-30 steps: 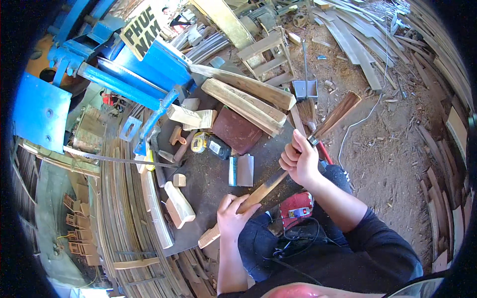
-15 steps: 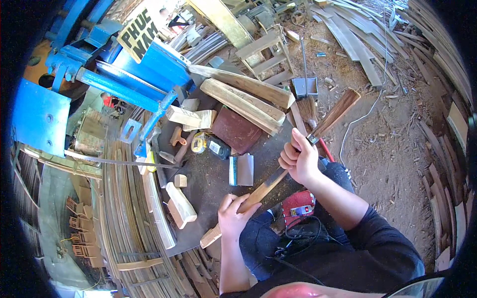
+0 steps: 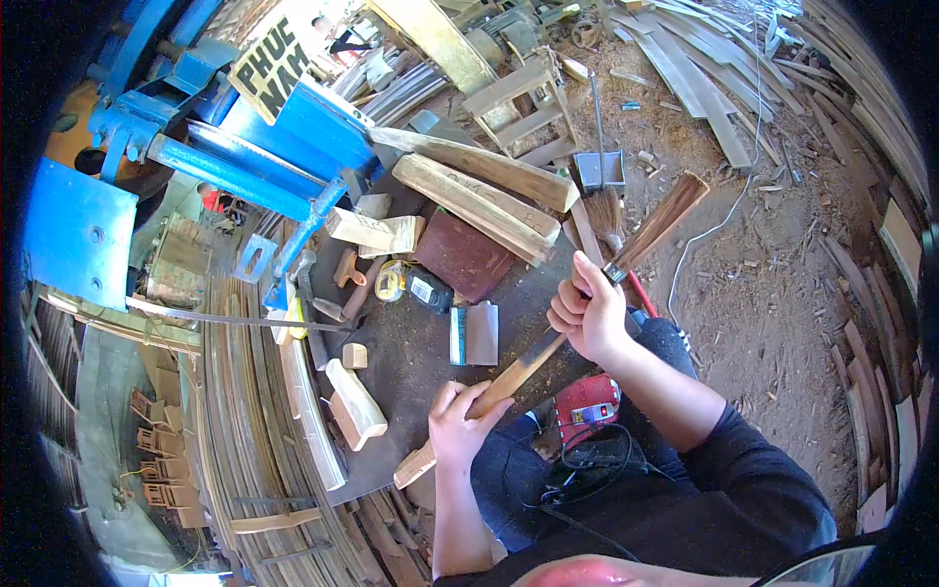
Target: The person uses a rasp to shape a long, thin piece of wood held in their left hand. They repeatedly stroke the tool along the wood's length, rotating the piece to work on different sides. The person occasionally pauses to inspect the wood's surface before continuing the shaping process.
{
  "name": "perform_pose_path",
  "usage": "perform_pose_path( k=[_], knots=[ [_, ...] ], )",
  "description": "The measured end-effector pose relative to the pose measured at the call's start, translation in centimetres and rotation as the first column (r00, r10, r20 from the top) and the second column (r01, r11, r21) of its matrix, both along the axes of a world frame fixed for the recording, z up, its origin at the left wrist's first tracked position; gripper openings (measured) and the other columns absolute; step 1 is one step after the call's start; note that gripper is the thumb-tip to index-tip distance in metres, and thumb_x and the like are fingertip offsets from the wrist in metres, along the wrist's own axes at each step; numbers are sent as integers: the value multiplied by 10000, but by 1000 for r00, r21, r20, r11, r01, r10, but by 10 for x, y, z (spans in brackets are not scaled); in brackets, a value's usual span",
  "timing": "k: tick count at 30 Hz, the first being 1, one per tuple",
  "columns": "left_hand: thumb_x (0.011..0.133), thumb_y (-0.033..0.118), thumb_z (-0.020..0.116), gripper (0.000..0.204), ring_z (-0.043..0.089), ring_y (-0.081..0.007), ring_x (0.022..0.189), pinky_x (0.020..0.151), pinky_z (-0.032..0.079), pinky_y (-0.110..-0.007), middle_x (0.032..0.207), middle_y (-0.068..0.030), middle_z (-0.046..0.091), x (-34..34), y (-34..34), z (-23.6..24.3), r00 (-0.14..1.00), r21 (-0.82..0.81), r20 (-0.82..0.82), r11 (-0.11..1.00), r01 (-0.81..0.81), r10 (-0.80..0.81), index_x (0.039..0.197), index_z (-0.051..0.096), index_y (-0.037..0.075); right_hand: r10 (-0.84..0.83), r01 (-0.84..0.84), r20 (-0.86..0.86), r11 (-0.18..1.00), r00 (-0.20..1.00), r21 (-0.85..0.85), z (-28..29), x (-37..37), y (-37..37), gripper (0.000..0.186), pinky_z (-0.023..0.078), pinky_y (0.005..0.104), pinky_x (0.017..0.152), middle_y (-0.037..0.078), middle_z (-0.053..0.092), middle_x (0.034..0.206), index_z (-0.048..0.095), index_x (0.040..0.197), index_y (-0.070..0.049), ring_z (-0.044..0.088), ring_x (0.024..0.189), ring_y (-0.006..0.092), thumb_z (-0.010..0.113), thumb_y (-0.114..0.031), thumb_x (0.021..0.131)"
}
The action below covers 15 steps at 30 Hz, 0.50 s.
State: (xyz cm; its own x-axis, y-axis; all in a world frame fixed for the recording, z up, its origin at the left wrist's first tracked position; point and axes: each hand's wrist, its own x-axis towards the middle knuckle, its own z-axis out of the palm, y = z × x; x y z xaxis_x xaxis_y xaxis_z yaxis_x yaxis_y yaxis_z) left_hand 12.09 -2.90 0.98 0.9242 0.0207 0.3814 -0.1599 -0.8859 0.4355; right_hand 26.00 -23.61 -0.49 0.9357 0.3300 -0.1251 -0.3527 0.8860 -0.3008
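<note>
A long-handled brush [image 3: 657,227] with brown bristles lies slantwise across the front of me, its bristle end up to the right. My right hand [image 3: 592,311] is closed round the handle just below the bristles. Lower down the wooden handle, my left hand [image 3: 464,423] grips it, and the handle's end pokes out past that hand. Under the brush is a dark tabletop [image 3: 411,367]. On it, near the handle, stands a small blue and grey block-like box [image 3: 476,335]. A shaped pale wood piece [image 3: 357,406] and a small wood block [image 3: 355,355] lie to the left.
Long timber pieces [image 3: 474,207] and a reddish-brown slab [image 3: 462,256] lie at the table's far side, beside a yellow tape measure [image 3: 390,282]. A blue machine [image 3: 293,137] with a blade stands at left. A dustpan [image 3: 601,170] and broom [image 3: 606,212] are beyond the table.
</note>
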Motion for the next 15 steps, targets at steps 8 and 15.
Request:
perform_pose_path(
  k=[8,15],
  knots=[
    [597,182,902,385,595,-179,662,590,502,-295,755,-58,589,-1,-1,0,1000,-2,-9,1000,-9,9,908,723,44,7,-6,4,1000,1000,-10,2,0,0,466,169,276,403,-40,238,477,303,604,-180,194,397,97,489,-377,983],
    [589,195,903,384,586,-189,652,584,498,-308,749,-55,575,1,-2,3,1000,32,11,999,6,-6,892,720,49,5,-5,27,1000,1000,2,1,-1,-1,445,168,272,405,-46,234,478,312,616,-181,184,397,95,475,-363,989]
  ],
)
